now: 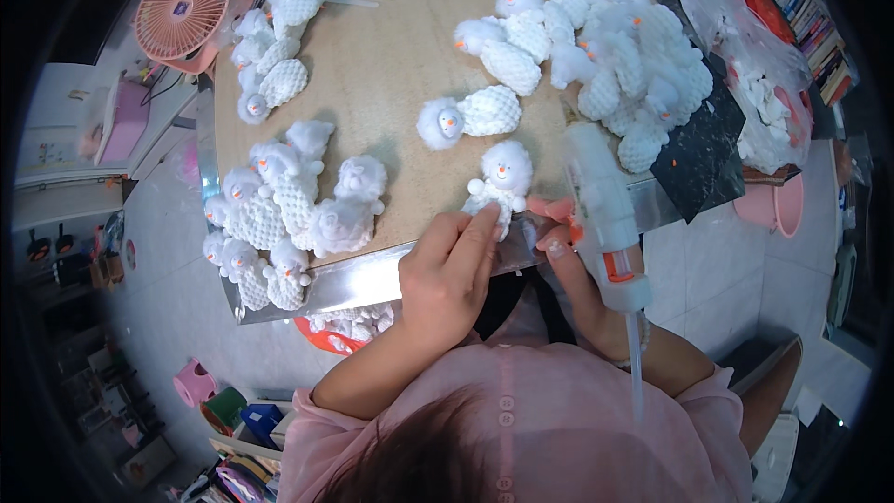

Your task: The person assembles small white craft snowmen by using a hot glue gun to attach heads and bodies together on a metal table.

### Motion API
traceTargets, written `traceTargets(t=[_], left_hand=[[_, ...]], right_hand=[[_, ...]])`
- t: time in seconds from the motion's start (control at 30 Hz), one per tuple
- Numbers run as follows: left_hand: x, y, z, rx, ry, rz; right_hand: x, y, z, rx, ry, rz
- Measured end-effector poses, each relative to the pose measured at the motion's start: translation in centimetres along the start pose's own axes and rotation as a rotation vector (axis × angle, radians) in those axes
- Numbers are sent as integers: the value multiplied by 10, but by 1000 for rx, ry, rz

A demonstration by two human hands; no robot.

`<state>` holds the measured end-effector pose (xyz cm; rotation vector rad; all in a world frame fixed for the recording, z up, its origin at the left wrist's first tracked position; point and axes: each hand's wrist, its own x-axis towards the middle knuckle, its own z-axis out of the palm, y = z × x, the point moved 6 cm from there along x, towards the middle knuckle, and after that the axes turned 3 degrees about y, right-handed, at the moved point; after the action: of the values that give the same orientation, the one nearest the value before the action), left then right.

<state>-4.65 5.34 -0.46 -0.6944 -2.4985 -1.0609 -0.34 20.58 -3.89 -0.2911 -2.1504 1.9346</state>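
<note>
At the table's near edge my left hand [449,265] is closed on a small white plush snowman [503,175], its fingers pressed on the lower body. The snowman has a fluffy round head, an orange nose and a knobbly white body; its face points up. My right hand [579,284] grips a white glue gun [598,186] just right of the snowman. A clear glue stick [635,354] juts from the gun's rear end. The gun hides part of this hand, and its fingertips are beside the snowman. Another plush snowman [470,117] lies on its side just beyond.
Finished-looking snowmen [265,191] lie grouped at the table's left. A larger heap of them [633,56] sits at the far right, by a black sheet [703,154] and a plastic bag [745,47]. A pink fan [183,11] stands at the far left corner.
</note>
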Motion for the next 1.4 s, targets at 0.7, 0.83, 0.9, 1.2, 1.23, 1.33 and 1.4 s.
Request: traceTargets(t=[0.7, 0.83, 0.9, 1.2, 1.23, 1.33, 1.4], left_hand=[[-9, 0, -6, 86, -87, 72], [-10, -1, -3, 121, -130, 104], [-8, 2, -8, 68, -109, 118], [11, -24, -127, 528, 378, -176], [9, -37, -131, 542, 336, -229], [10, -40, -128, 564, 288, -267], [12, -25, -119, 514, 267, -179]], right_hand=[[13, -21, -8, 103, -23, 22], [8, -15, -4, 123, 3, 94], [6, -13, -5, 138, 11, 82], [24, -38, 2, 111, -44, 18], [28, -40, 5, 91, -58, 15], [42, -43, 11, -20, -62, -47], [59, -42, 14, -137, -56, -218]])
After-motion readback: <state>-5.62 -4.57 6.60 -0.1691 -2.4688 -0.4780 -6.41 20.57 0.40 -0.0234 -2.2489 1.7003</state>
